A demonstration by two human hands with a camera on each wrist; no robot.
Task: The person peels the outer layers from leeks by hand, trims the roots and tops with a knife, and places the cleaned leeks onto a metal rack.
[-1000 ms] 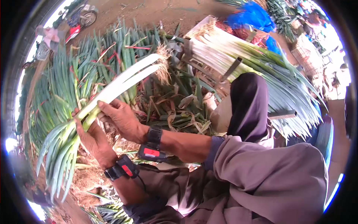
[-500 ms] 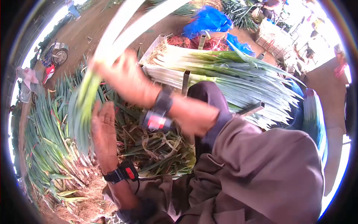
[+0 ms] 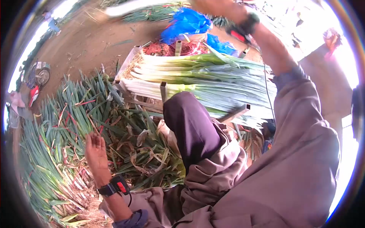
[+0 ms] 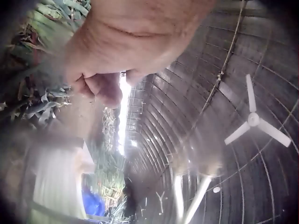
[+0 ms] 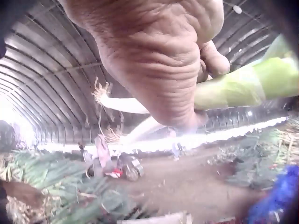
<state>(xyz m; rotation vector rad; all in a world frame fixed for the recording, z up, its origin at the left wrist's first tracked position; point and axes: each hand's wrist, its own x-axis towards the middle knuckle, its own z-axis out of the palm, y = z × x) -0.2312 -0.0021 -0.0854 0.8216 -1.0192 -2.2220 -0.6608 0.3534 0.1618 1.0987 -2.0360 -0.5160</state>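
Note:
In the head view my right hand (image 3: 220, 8) is raised at the top edge, partly cut off, beside a blurred white leek stem (image 3: 133, 7). The right wrist view has my right hand (image 5: 159, 60) curled round the green part of the leeks (image 5: 247, 86), two white stems with roots pointing left. My left hand (image 3: 96, 154) is held palm up with relaxed fingers over the pile of green leaves (image 3: 129, 144), holding nothing. Seen from the left wrist, my left hand (image 4: 131, 42) has loosely bent fingers.
Trimmed leeks (image 3: 171, 70) lie in a metal rack (image 3: 163, 91) beyond my knee (image 3: 190, 121). Untrimmed green leeks (image 3: 45, 152) are heaped at the left. Blue plastic (image 3: 186, 24) sits behind the rack, and a motorbike (image 3: 40, 76) stands at the far left.
My right hand has left my left hand and swung up and to the right with the leeks. My left hand has let go of them and stays low at the left. The view has turned rightward.

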